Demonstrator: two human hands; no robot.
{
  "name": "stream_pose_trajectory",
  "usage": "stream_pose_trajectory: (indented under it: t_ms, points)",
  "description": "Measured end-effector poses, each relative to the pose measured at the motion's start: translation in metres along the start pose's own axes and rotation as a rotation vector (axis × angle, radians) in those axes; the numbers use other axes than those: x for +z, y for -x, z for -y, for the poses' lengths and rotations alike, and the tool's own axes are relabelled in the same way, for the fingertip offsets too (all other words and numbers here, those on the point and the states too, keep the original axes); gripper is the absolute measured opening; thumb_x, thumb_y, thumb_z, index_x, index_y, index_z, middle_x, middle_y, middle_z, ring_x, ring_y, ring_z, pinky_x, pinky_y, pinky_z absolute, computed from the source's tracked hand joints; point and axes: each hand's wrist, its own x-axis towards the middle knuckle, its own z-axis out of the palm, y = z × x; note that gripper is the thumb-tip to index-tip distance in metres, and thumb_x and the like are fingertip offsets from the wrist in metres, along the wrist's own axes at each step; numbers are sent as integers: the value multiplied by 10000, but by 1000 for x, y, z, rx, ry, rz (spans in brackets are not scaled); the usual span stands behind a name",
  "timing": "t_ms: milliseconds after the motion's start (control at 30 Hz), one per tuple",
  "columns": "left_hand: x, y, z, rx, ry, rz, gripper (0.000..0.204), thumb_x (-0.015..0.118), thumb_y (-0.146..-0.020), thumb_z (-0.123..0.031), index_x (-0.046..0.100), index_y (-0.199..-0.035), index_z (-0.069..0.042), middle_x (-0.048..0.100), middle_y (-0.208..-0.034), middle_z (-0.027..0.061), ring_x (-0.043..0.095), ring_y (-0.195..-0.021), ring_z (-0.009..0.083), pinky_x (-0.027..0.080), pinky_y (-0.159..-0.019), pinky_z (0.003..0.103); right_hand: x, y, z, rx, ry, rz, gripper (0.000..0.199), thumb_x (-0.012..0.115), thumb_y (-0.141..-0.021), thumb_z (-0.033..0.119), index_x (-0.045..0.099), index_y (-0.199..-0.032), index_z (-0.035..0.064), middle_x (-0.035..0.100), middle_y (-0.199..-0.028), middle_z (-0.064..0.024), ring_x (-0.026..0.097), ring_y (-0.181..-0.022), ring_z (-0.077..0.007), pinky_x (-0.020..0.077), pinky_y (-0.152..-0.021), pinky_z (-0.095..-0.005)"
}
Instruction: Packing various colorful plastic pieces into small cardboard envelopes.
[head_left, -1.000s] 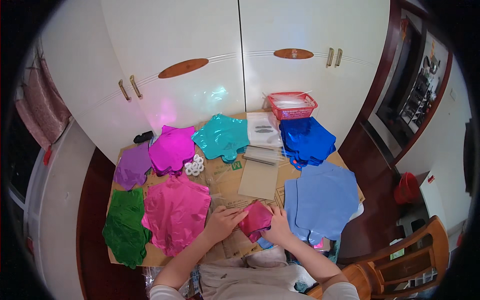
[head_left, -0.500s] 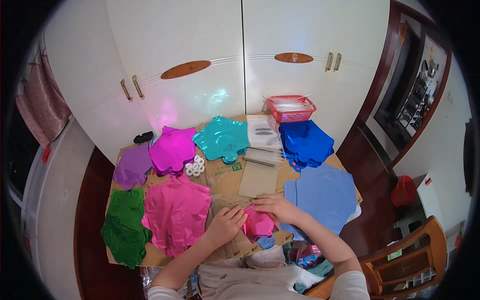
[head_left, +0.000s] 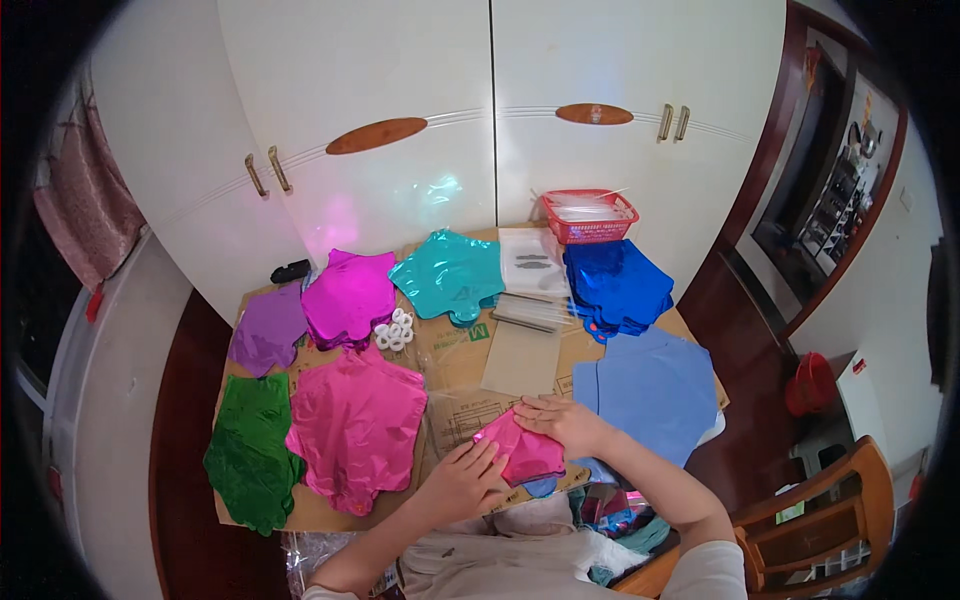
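Observation:
A folded pink foil balloon (head_left: 533, 458), flat and without air, lies on the cardboard near the front edge, between my hands. My left hand (head_left: 468, 482) rests its outstretched fingers on the foil's left side. Across its upper right part my right hand (head_left: 568, 425) lies with the fingers extended and pointing left. A small piece of light blue foil (head_left: 541, 488) pokes out below the pink one. To the left lies a larger flat pink balloon (head_left: 357, 430); a stack of light blue ones (head_left: 655, 385) lies beside my right forearm.
Along the back are purple (head_left: 268, 330), magenta (head_left: 350, 295), teal (head_left: 450, 275) and dark blue (head_left: 618, 285) foil stacks; green foil (head_left: 250, 455) is at left. White rolls (head_left: 395, 330), clear bags (head_left: 530, 262), a grey-beige sheet (head_left: 522, 360) and a red basket of sticks (head_left: 590, 230) stand among them.
The pink foil between my hands shows wider and flatter. My left hand has moved lower, its fingers now laid over the foil. The right hand stays near its upper right edge.

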Motion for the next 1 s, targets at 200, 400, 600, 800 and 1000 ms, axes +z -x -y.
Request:
stream_pose_trajectory:
  t_ms: [200, 400, 600, 800, 1000]
  points:
    - [-8, 2, -24, -6, -109, 79, 551, 609, -786, -383, 547, -1168, 10, 564, -1162, 203, 509, -1134, 313, 341, -1011, 420, -17, 31, 45, 50, -29, 59, 907, 668, -624, 400, 345, -1363, -15, 345, -1432, -170, 304, -1346, -295, 249, -1097, -416]
    - [15, 26, -45, 21, -108, -83, 415, 624, -769, -279, 608, -1070, 6, 629, -1062, 133, 576, -1052, 239, 422, -905, 382, -1, 55, 68, -20, 20, 29, 625, 602, -722, 174, 442, -1307, 22, 439, -1367, -137, 376, -1299, -272, 302, -1065, -398]
    - [-14, 6, -21, -221, 387, -224, 261, 660, -762, -218, 672, -966, -56, 667, -828, 71, 632, -756, 184, 475, -704, 327, -19, 48, 75, 246, -489, -331, 277, 618, -768, 90, 636, -1044, 73, 633, -1024, -96, 553, -983, -279, 432, -840, -366]
    - [-34, -13, -6, -743, 1093, -340, 129, 708, -804, -141, 673, -873, -36, 610, -697, -30, 518, -587, 44, 407, -522, 211, -14, 18, 69, 611, -1159, -332, 187, 620, -883, 198, 641, -924, 17, 622, -784, -8, 533, -739, -78, 419, -641, -247]
    - [-21, -5, 7, -922, 1312, -360, 75, 711, -792, -67, 642, -784, -40, 564, -636, -44, 506, -560, 21, 404, -493, 185, -60, 5, 80, 717, -1448, -309, 194, 599, -907, 167, 656, -1005, 10, 622, -826, 49, 502, -725, -22, 421, -635, -200]
